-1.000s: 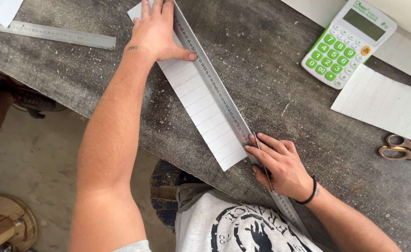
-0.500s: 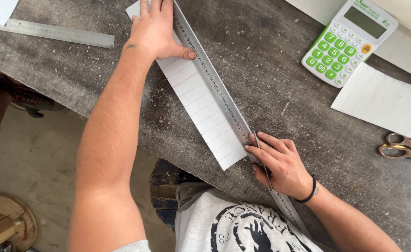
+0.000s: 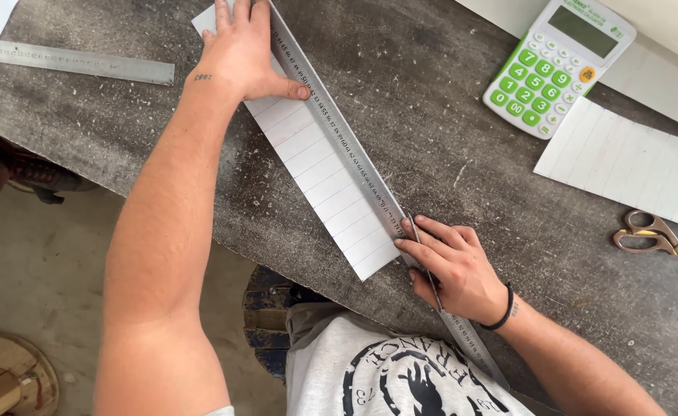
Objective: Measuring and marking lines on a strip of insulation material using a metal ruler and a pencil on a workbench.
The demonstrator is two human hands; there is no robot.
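Pressing down with our left hand [image 3: 240,48], fingers spread flat and holding nothing, we are pinning the far end of a long steel ruler [image 3: 337,139] and the lined paper strip [image 3: 319,169] beneath it against the grey worktable [image 3: 446,154]. Our right hand [image 3: 450,266] is pinching a thin pencil-like tool [image 3: 425,266] against the ruler's near end, fingers closed narrowly around it, its tip hidden by the fingertips so we cannot tell exactly where it meets the paper. The ruler is running diagonally from far left to near right, lying along the right edge of the strip, which is sitting in the middle of the table with its near corner just at the table's edge. We are judging the paper to be light, limp and quick to slide on the dusty surface, so it is best held flat under the palm rather than pinched; the ruler looks stiff and slick, best steadied by pressure at both ends. Further out, a second metal ruler [image 3: 85,63] is lying at the far left, a green-and-white calculator [image 3: 556,65] at the far right, a larger lined sheet [image 3: 631,166] near it, and scissors [image 3: 654,235] just beside that sheet.
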